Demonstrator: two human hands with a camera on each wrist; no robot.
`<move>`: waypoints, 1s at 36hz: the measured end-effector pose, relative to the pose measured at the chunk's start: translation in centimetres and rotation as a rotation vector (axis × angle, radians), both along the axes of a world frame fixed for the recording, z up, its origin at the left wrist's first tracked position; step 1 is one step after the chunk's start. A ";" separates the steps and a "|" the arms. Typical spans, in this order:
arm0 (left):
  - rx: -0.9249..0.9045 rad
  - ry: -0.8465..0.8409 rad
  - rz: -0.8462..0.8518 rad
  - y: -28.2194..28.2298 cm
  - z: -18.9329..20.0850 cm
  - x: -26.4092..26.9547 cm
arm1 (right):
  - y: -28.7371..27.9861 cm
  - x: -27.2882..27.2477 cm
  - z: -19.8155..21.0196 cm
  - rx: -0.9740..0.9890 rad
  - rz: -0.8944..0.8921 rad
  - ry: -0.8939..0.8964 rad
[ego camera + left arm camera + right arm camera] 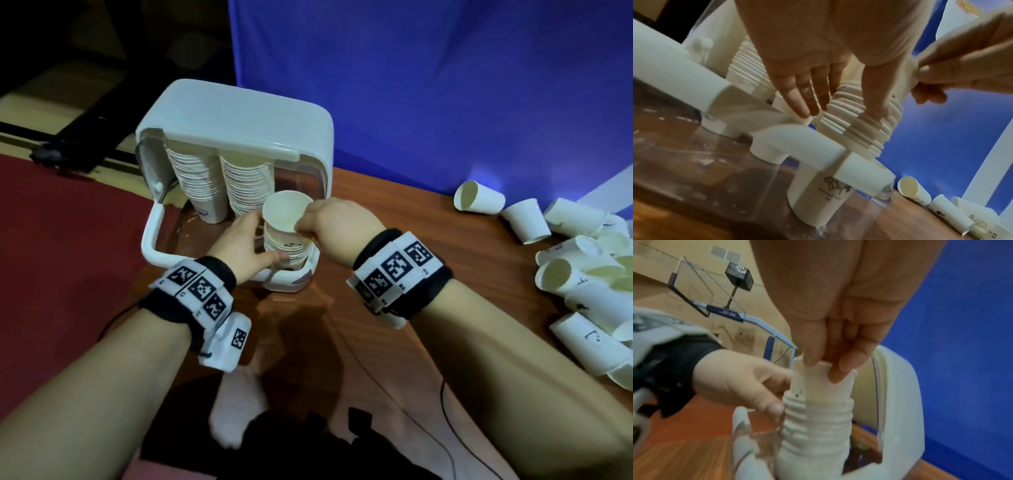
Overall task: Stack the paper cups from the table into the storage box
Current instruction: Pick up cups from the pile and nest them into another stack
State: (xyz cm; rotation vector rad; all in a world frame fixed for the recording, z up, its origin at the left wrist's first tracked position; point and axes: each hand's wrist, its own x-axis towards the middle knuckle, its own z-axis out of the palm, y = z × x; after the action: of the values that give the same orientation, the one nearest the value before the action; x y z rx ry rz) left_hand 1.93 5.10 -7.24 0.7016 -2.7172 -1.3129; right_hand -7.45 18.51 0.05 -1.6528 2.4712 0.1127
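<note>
The right hand is reaching in from the right with its wrist bent down, thumb and fingertips pinching the rim of the top paper cup. That cup is sitting partly nested in the near stack, which is standing directly under the right hand inside the storage box.

The left hand is coming in from the left, palm turned toward the near stack, its fingers fairly straight and slightly spread. Its thumb is lying against the ribbed rims on the front of the stack, while the other fingers are passing round the far side, so the hand is cradling the stack rather than clenching it.

Beyond both hands, two taller stacks are standing under the raised lid. Well to the right of the right wrist, loose cups are lying tumbled on the wooden table.
</note>
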 end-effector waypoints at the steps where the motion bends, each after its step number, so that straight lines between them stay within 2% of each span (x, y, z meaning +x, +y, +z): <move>1: 0.003 0.005 0.006 0.0 -0.1 0.0 | -0.3 0.1 -0.5 0.055 0.014 -0.006; 3: -0.014 0.010 0.020 -0.1 -0.3 0.1 | -0.7 0.1 -1.3 0.123 0.033 -0.004; 10: -0.098 -0.006 0.034 -0.2 0.5 0.5 | -1.4 -0.3 -1.9 0.176 -0.010 -0.031; 15: -0.298 0.057 0.053 0.5 2.9 1.7 | 1.6 -0.1 -1.0 -0.131 -0.025 -0.091; 18: -0.328 0.108 -0.006 2.3 4.3 1.5 | 4.9 -0.4 0.0 -0.203 -0.053 -0.090; 23: -0.274 0.139 -0.141 8.3 5.1 -0.7 | 13.1 -1.3 1.0 -0.223 -0.162 -0.075; 27: -0.221 0.160 -0.297 15.3 5.2 -3.1 | 21.6 -2.2 1.6 -0.199 -0.263 -0.033; 32: -0.247 0.103 -0.504 26.4 5.1 -6.7 | 34.4 -3.9 1.8 -0.196 -0.425 -0.006; 36: -0.233 0.069 -0.605 36.9 4.2 -9.2 | 46.2 -5.6 1.2 -0.173 -0.535 0.003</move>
State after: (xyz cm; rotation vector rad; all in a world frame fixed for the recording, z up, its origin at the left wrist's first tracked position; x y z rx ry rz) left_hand -7.29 42.02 -3.03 -0.2049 -3.0690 -1.0225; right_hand -13.01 64.69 1.22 -0.9808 2.8926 -0.1694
